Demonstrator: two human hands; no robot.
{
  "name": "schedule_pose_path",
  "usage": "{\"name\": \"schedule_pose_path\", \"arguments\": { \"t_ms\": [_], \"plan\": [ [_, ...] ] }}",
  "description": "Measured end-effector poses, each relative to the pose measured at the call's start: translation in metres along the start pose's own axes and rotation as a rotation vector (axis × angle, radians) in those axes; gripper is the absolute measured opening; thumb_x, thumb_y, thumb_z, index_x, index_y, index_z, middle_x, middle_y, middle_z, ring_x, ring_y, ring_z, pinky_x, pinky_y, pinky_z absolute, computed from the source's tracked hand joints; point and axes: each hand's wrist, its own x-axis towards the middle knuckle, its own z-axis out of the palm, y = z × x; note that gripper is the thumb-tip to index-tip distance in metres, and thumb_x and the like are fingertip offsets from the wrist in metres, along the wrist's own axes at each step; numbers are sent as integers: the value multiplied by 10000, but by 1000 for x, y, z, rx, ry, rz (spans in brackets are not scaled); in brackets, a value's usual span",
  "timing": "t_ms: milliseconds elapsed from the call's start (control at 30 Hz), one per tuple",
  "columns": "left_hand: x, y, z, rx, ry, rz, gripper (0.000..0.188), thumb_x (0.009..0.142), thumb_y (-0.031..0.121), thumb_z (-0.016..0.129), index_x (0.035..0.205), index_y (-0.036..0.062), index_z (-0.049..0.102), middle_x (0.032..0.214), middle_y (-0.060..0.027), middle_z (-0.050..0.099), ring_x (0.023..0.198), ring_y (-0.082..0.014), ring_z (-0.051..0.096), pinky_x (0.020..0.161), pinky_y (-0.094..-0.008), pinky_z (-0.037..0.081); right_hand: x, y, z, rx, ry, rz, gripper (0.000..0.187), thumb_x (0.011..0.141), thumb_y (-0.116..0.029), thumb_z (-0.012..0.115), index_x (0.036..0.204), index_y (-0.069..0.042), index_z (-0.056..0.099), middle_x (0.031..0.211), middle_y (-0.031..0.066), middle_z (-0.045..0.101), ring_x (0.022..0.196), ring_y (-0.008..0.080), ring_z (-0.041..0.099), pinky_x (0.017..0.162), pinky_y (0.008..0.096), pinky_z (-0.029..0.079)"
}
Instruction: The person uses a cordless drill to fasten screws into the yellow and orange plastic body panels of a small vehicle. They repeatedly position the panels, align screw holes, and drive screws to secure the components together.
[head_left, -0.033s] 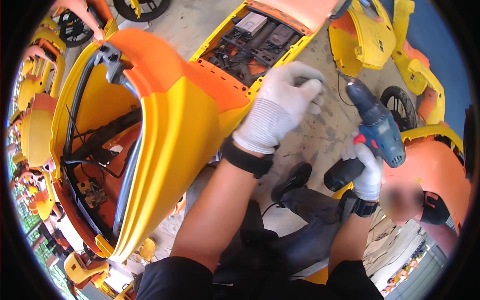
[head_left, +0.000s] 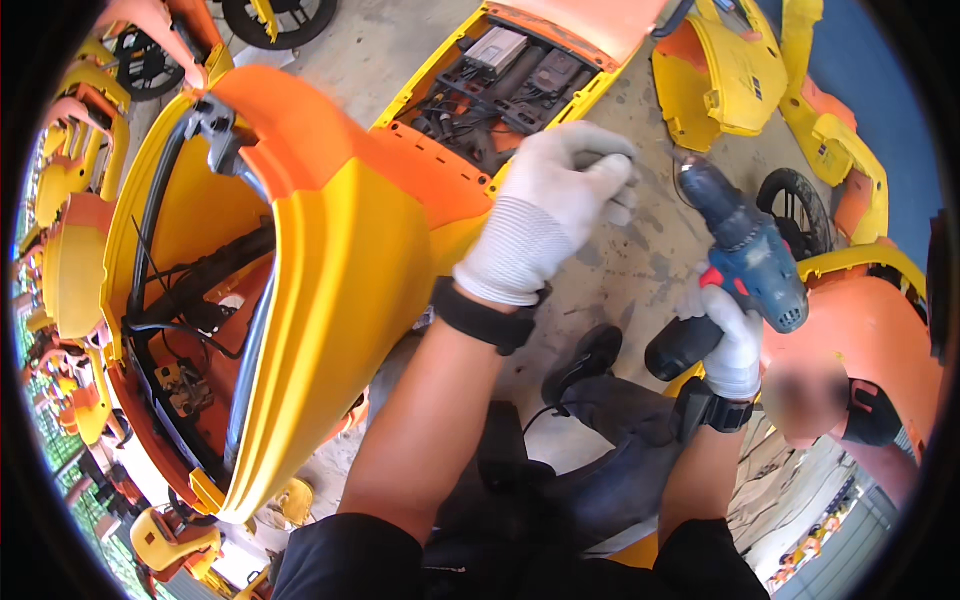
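Note:
My left hand (head_left: 560, 195), in a white knitted glove, hovers beside an open yellow-rimmed compartment (head_left: 455, 60) of a vehicle body. Its fingers are curled in toward the thumb, and whatever they may hold is hidden. On the right, my gloved right hand (head_left: 733, 345) grips a blue and black cordless drill (head_left: 752, 248) with red accents by its handle. The drill's nose points up and left, away from the bodywork. Left of my left forearm stands a large yellow and orange scooter front panel (head_left: 345, 290). Cables (head_left: 190, 275) and a metal bracket (head_left: 180, 385) show inside it.
Yellow body panels (head_left: 735, 75) lie on the concrete floor at the far right, near a small wheel (head_left: 795, 205). Another person (head_left: 805, 400) is close at my right, beside an orange panel (head_left: 860, 320). More yellow scooter parts (head_left: 75, 250) line the left side.
My left hand has shifted slightly left, and the drill's nose has moved a little left. Both hands keep the same finger pose.

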Motion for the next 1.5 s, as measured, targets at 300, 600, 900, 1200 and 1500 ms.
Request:
{"name": "schedule_pose_path", "arguments": {
  "t_ms": [300, 600, 900, 1200, 1500],
  "plan": [
    [-3, -2, -1, 45, -99, -69, 223, 997, 144, 605, 1122, -40, 614, 929, -84, 674, 771, -147, 638, 695, -277, 537, -15, -20, -11, -122, -87, -65, 281, 722, -2, 746, 991, -2, 666, 889, 68, 702, 795, 170, 664, 771, 299, 527],
    [-10, -5, -1, 116, -131, -70, 246, 987, 194, 607, 1044, -42, 643, 860, -70, 667, 718, -132, 636, 634, -273, 531, -23, -19, -21, -192, -112, -106, 516, 711, 67, 714, 1185, -48, 546, 921, 63, 659, 792, 180, 643, 771, 323, 535],
    [-14, -1, -1, 216, -135, -123, 263, 1003, 281, 617, 972, 20, 634, 770, -14, 624, 613, -95, 556, 571, -240, 470, -27, -14, -25, -477, -72, -317, 284, 740, -60, 786, 1015, -55, 718, 883, 25, 732, 764, 139, 681, 717, 293, 538],
    [-9, -12, 5, 117, -92, -162, 260, 1006, 272, 614, 937, 22, 625, 753, -27, 617, 594, -105, 554, 572, -248, 469, -25, 0, -36, -733, -125, -349, 304, 793, -114, 798, 1074, -65, 692, 946, 39, 722, 844, 163, 693, 749, 310, 544],
    [-4, -12, 10, 24, -13, -138, 236, 1003, 236, 621, 976, 2, 612, 796, -46, 640, 620, -118, 573, 589, -262, 488, -21, -13, -10, 48, -189, 134, 310, 792, -74, 716, 1057, 65, 638, 761, 97, 686, 694, 191, 670, 700, 298, 542]
  ]
}}
